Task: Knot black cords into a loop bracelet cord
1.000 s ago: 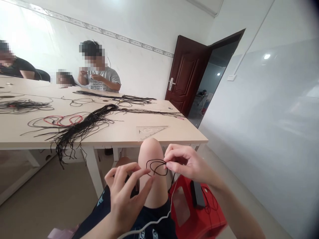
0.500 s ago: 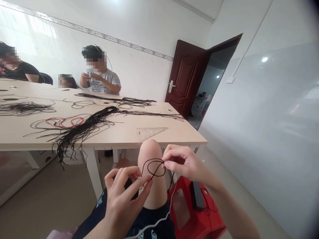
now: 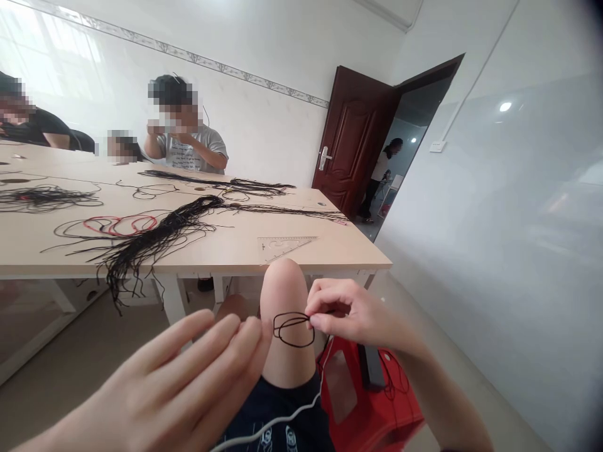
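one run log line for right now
right hand: pinching looped black cord | left hand: beside cord loops, grip unclear | set square: on table | black cord bundle: over table edge

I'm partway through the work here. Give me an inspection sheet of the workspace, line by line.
Surface: pale tabletop; cords hang over its near edge.
Job's things: looped black cord above the bare knee.
Clutter: black cord bundle, red cord and clear set square on the tabletop.
Grip: right hand pinches the looped black cord; left hand at its other side, contact unclear.
Cables: white cable crosses the lap.
Surroundings: red stool bearing a black box; door open, person beyond.
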Demonstrator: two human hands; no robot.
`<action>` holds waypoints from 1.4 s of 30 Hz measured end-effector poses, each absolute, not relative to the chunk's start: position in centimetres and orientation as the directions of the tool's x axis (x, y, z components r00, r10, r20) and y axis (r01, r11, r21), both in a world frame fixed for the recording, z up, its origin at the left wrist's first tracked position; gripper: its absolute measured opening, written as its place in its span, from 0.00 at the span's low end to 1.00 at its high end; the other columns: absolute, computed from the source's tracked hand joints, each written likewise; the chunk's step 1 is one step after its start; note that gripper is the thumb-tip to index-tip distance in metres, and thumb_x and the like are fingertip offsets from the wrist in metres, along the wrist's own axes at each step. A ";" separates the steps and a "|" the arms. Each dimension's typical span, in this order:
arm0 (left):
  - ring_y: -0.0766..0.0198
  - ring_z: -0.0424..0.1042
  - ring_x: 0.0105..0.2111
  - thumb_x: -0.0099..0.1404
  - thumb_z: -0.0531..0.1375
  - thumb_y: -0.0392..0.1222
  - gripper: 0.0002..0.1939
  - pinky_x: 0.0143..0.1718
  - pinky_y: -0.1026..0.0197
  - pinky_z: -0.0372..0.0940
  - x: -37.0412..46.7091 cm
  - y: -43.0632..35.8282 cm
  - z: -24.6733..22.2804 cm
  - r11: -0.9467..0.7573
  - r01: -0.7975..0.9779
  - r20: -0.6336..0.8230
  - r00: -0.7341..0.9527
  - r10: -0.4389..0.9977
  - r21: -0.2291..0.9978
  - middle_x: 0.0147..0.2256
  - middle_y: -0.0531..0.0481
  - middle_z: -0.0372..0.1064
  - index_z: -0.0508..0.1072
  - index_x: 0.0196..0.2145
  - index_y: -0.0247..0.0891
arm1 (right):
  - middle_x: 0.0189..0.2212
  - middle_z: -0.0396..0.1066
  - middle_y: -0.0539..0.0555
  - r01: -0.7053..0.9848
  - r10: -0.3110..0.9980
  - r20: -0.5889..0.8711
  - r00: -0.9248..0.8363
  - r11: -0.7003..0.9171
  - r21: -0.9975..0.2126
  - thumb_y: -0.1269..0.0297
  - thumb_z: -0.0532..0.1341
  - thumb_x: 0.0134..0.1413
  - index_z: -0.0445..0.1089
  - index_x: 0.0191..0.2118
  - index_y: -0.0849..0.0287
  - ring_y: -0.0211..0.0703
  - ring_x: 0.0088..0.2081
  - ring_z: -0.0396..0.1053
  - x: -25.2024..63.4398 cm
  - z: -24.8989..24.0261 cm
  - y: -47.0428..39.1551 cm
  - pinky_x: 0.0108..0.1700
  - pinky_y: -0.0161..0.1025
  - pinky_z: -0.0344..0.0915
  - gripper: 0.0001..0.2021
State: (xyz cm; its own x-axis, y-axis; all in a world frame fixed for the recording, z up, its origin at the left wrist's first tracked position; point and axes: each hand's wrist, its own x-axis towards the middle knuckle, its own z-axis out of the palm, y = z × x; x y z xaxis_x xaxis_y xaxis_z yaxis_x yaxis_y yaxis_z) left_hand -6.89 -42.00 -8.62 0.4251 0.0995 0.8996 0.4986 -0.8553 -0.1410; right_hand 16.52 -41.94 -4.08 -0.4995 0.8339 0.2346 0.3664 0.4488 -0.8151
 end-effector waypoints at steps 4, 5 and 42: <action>0.61 0.72 0.34 0.62 0.56 0.36 0.12 0.37 0.58 0.64 -6.9 -39.5 -4.5 -0.836 0.339 0.752 0.647 -0.127 -0.432 0.35 0.52 0.73 0.73 0.42 0.46 | 0.29 0.63 0.50 0.353 0.795 0.236 -0.560 0.485 -0.800 0.71 0.60 0.50 0.70 0.30 0.61 0.31 0.27 0.59 16.5 -3.8 -42.3 0.26 0.29 0.56 0.03; 0.62 0.72 0.32 0.61 0.56 0.35 0.12 0.34 0.60 0.64 -6.8 -38.7 -3.7 -0.832 0.271 0.697 0.694 -0.180 -0.484 0.34 0.52 0.73 0.73 0.41 0.46 | 0.29 0.63 0.50 0.340 0.782 0.248 -0.572 0.501 -0.796 0.71 0.60 0.50 0.71 0.30 0.61 0.31 0.27 0.59 16.5 -3.7 -42.3 0.26 0.30 0.56 0.02; 0.63 0.68 0.28 0.58 0.56 0.29 0.08 0.33 0.59 0.58 -7.2 -39.8 -6.4 -0.917 0.246 0.690 0.722 -0.043 -0.314 0.31 0.48 0.73 0.71 0.35 0.33 | 0.32 0.61 0.50 0.323 0.839 0.298 -0.455 0.467 -0.823 0.73 0.58 0.51 0.70 0.28 0.61 0.30 0.27 0.61 16.8 -3.4 -42.8 0.26 0.29 0.59 0.04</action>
State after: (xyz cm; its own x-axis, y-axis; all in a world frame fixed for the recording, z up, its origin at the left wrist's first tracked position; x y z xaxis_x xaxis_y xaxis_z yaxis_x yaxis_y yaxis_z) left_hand -7.21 -39.78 -6.41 0.7224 -0.0428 0.6902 0.2456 -0.9171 -0.3140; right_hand 16.81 -42.80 -3.41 -0.4551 0.8391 0.2981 0.3228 0.4675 -0.8230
